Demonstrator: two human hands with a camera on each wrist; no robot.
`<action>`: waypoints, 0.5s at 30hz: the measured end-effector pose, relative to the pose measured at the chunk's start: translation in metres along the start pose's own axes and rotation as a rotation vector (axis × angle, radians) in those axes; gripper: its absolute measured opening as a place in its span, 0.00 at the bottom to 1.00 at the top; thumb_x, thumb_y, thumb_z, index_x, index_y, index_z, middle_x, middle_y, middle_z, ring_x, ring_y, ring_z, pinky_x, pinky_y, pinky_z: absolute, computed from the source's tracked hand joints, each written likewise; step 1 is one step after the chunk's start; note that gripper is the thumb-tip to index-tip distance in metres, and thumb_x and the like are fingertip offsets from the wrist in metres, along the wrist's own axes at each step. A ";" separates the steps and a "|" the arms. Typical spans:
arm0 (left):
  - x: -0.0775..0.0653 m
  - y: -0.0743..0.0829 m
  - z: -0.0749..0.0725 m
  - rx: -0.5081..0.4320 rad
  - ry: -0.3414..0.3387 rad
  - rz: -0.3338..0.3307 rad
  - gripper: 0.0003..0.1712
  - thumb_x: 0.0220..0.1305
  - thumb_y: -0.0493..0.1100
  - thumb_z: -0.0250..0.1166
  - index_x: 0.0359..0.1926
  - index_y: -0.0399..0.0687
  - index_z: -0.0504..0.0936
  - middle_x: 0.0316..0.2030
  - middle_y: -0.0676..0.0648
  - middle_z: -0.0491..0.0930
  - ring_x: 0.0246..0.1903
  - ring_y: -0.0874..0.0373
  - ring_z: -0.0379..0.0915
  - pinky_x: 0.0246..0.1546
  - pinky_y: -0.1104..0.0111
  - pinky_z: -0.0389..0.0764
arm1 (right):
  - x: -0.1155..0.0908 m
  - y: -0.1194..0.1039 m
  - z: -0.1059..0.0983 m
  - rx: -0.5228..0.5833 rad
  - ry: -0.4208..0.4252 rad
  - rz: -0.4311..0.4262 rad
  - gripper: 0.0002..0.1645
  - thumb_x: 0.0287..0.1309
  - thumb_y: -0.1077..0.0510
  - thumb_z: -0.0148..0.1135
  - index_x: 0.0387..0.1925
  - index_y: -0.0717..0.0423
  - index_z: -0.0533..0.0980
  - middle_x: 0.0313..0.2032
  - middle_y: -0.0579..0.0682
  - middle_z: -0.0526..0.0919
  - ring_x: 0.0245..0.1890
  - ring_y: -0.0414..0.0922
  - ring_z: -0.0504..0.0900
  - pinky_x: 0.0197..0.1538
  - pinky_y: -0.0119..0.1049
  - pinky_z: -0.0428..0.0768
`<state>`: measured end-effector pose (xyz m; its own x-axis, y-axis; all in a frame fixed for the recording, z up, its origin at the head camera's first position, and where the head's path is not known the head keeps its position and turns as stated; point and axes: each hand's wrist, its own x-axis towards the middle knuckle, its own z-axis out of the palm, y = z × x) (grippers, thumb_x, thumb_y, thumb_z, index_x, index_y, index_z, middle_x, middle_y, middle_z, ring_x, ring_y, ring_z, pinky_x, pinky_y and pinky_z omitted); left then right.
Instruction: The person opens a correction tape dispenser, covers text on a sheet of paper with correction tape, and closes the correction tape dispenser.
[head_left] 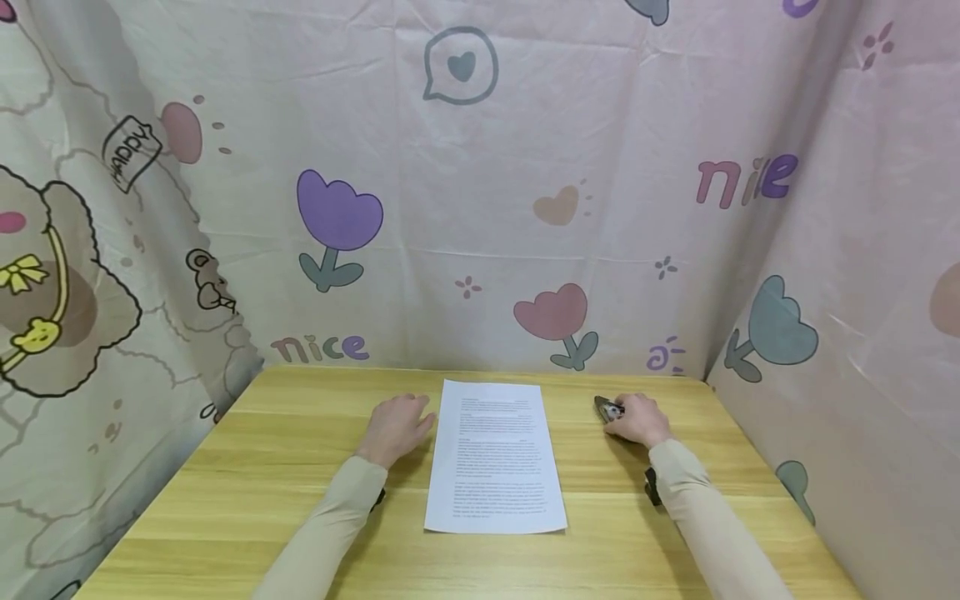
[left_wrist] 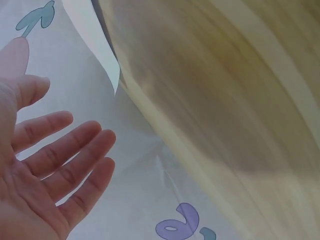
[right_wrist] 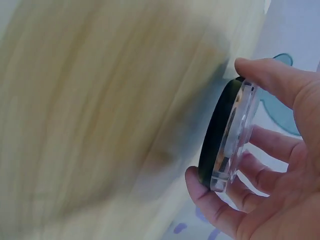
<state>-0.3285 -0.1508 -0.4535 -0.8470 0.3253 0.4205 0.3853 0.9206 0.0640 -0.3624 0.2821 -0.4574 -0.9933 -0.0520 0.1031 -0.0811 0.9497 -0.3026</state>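
Note:
A printed sheet of paper [head_left: 498,517] lies on the wooden table. Just left of its edge hovers my left hand [head_left: 397,429], with fingers spread and loosely bent; the left wrist view shows the palm of this hand [left_wrist: 50,170] holding nothing. To the right of the sheet, my right hand [head_left: 637,419] grips a correction tape [head_left: 606,410] above the table. Seen from the right wrist, the correction tape [right_wrist: 227,135] has one dark side and one clear plastic side. Thumb and fingers of the right hand [right_wrist: 280,165] hold it by its ends.
The wooden table [head_left: 300,533] extends on both sides of the sheet. Behind it and at both sides hang pale printed curtains [head_left: 465,192], close to the table's edges. A dark wrist strap piece [head_left: 652,487] shows under the right sleeve.

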 end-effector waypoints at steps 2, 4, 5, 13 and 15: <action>0.002 0.001 0.000 -0.024 0.020 -0.003 0.14 0.57 0.50 0.61 0.37 0.44 0.81 0.26 0.47 0.81 0.20 0.58 0.73 0.19 0.65 0.75 | 0.000 -0.007 0.001 0.020 0.006 -0.015 0.36 0.34 0.46 0.72 0.49 0.58 0.75 0.39 0.58 0.75 0.36 0.53 0.72 0.35 0.50 0.74; 0.004 0.002 0.000 -0.048 0.045 -0.004 0.13 0.58 0.49 0.61 0.35 0.45 0.82 0.25 0.49 0.80 0.17 0.61 0.69 0.17 0.67 0.73 | -0.001 -0.014 0.002 0.043 0.013 -0.025 0.36 0.34 0.46 0.72 0.48 0.57 0.75 0.39 0.57 0.75 0.35 0.52 0.72 0.34 0.48 0.73; 0.004 0.003 0.001 -0.056 0.063 -0.001 0.12 0.58 0.49 0.61 0.34 0.46 0.82 0.24 0.50 0.80 0.16 0.62 0.68 0.16 0.68 0.72 | -0.001 -0.018 0.003 0.055 0.015 -0.026 0.36 0.34 0.46 0.72 0.48 0.57 0.75 0.38 0.57 0.75 0.35 0.52 0.72 0.34 0.48 0.73; 0.011 0.009 0.003 -0.093 0.170 0.042 0.12 0.59 0.48 0.59 0.22 0.50 0.79 0.10 0.59 0.64 0.09 0.67 0.56 0.08 0.74 0.56 | 0.002 -0.045 0.015 0.186 0.035 -0.094 0.35 0.33 0.52 0.74 0.48 0.57 0.73 0.38 0.55 0.78 0.35 0.49 0.74 0.40 0.46 0.74; 0.010 0.011 0.003 -0.148 0.142 0.024 0.11 0.59 0.48 0.59 0.23 0.50 0.80 0.11 0.60 0.66 0.09 0.68 0.57 0.08 0.74 0.58 | 0.002 -0.051 0.017 0.232 0.029 -0.127 0.37 0.32 0.54 0.74 0.49 0.56 0.73 0.39 0.54 0.78 0.36 0.48 0.74 0.41 0.45 0.74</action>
<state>-0.3344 -0.1367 -0.4515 -0.7808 0.3032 0.5463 0.4631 0.8678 0.1802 -0.3615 0.2281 -0.4582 -0.9715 -0.1541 0.1799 -0.2247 0.8398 -0.4942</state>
